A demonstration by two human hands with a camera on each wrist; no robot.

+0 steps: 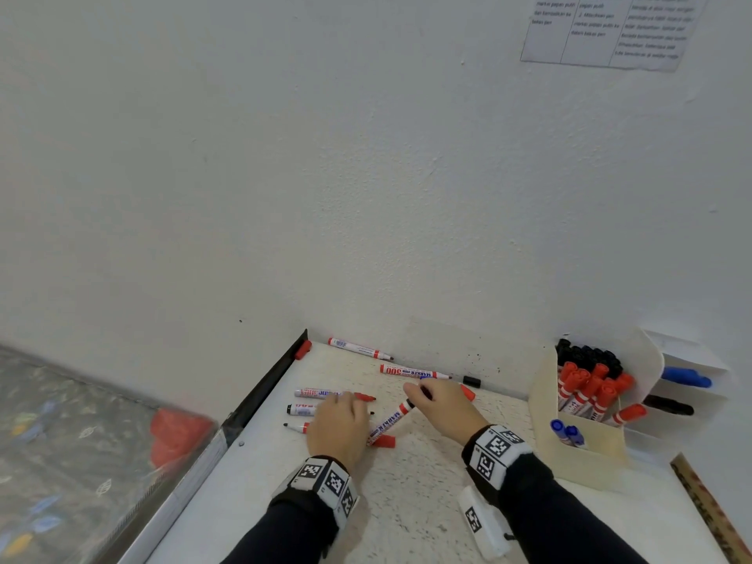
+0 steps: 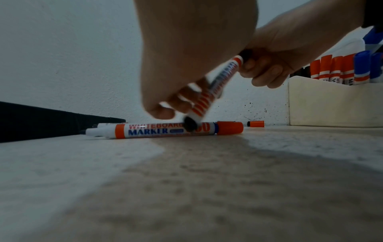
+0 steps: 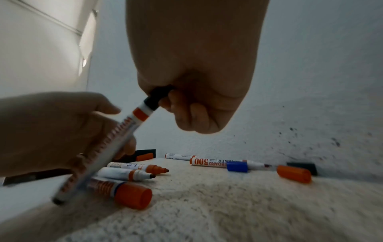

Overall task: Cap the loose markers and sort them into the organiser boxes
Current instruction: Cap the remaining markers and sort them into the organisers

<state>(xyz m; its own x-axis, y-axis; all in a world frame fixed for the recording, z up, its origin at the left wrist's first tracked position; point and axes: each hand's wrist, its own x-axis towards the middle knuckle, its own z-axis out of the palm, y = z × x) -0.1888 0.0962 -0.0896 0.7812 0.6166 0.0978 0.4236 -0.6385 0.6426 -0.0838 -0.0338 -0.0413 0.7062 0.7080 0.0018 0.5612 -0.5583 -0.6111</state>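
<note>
A red-banded whiteboard marker (image 1: 392, 417) (image 2: 221, 78) (image 3: 116, 135) is held tilted above the table between both hands. My left hand (image 1: 337, 427) (image 3: 51, 131) grips its barrel. My right hand (image 1: 443, 405) (image 3: 192, 114) pinches a black cap (image 3: 154, 99) (image 2: 245, 54) sitting on the marker's upper end. Under it lies a red-capped marker (image 2: 165, 131) (image 3: 124, 191). Several uncapped markers (image 1: 333, 394) (image 3: 132, 173) lie to the left and by the wall (image 1: 413, 371). Loose caps lie near: red cap (image 3: 294, 176), blue cap (image 3: 237, 167), black cap (image 1: 472, 381).
A cream organiser box (image 1: 582, 453) at the right holds black, red and blue capped markers. Behind it a white tiered holder (image 1: 691, 360) carries a blue and a black marker. A wooden ruler (image 1: 708, 510) lies at the right edge. A black strip (image 1: 264, 384) borders the table's left side.
</note>
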